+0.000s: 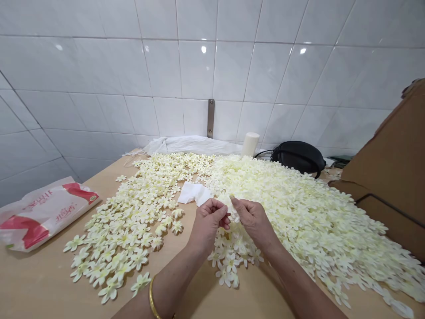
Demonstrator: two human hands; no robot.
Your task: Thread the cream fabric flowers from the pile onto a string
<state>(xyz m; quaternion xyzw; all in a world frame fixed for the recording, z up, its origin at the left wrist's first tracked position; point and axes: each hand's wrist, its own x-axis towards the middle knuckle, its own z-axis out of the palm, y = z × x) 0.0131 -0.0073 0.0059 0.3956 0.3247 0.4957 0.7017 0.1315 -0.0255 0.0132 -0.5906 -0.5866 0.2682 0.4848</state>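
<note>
My left hand (210, 221) is closed in a pinch, thumb against the curled fingers. Just to its right, my right hand (255, 221) is also closed, its thumb pressed to the fingers and pointing up-left. Pale petals show in the small gap between the hands, but I cannot tell whether they are held or lie behind. Beneath and beyond the right hand spreads a large heap of pale yellow-white artificial flowers (308, 217). A looser spread of flowers (122, 239) lies left of my left hand. Right behind the left hand is a white tissue (194, 193).
A red-and-white plastic packet (46, 212) lies at the left on the wooden table (43, 277). Along the tiled wall are white cloth or plastic (189, 144), a cream cylinder (250, 145) and a black rounded case (299, 156). Brown cardboard (388, 173) stands at the right.
</note>
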